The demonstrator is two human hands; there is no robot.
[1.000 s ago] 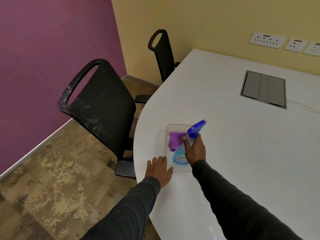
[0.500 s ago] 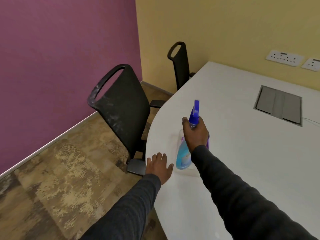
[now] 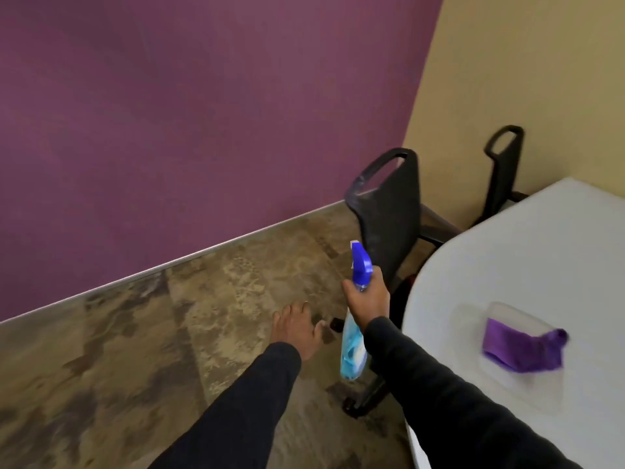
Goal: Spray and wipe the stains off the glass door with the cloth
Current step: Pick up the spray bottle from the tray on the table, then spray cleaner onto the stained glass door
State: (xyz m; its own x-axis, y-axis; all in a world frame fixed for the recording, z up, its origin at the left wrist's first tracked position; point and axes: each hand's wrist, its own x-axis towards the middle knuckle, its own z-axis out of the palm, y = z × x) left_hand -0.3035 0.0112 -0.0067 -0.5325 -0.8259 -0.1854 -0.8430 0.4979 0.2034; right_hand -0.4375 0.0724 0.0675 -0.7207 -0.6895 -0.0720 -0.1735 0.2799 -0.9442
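Note:
My right hand point(image 3: 367, 299) grips the neck of a spray bottle point(image 3: 353, 350) with a blue trigger head and pale blue liquid, held upright in the air left of the table. My left hand point(image 3: 297, 328) hangs over the floor with fingers relaxed and spread, holding nothing. A purple cloth point(image 3: 521, 348) lies in a clear plastic tray point(image 3: 507, 311) on the white table point(image 3: 541, 252) at the right. No glass door is in view.
A black office chair point(image 3: 389, 211) stands just behind the bottle, against the table's edge. A second black chair point(image 3: 502, 170) is at the yellow wall. A purple wall point(image 3: 203, 113) fills the left, with patterned brown floor point(image 3: 135, 350) below.
The view has swung left, away from the table. My right hand has lifted the spray bottle off the tray and carried it left over the floor. My left hand has left the table edge.

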